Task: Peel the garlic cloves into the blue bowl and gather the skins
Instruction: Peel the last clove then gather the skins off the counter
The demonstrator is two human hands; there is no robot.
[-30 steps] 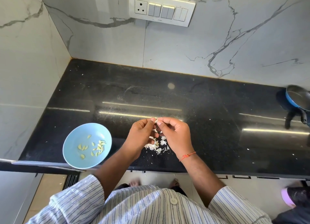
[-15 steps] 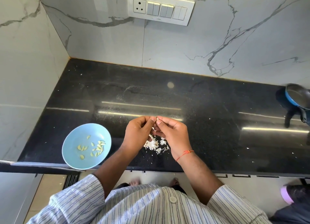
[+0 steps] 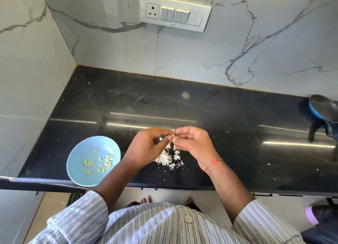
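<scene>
Hands have drawn slightly apart over the skins point(image 3: 169, 157)
Left hand point(image 3: 146, 147) and right hand point(image 3: 192, 143) both pinch one clove point(image 3: 174, 133), fingers clamped; peeling continues; bowl point(image 3: 76, 159) holds several.

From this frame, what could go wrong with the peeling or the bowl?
The blue bowl overhangs the counter's front edge, so the left hand could knock it off when dropping a clove. Both hands, left and right hand, work above the skin pile, so the garlic clove could fall into it.
</scene>
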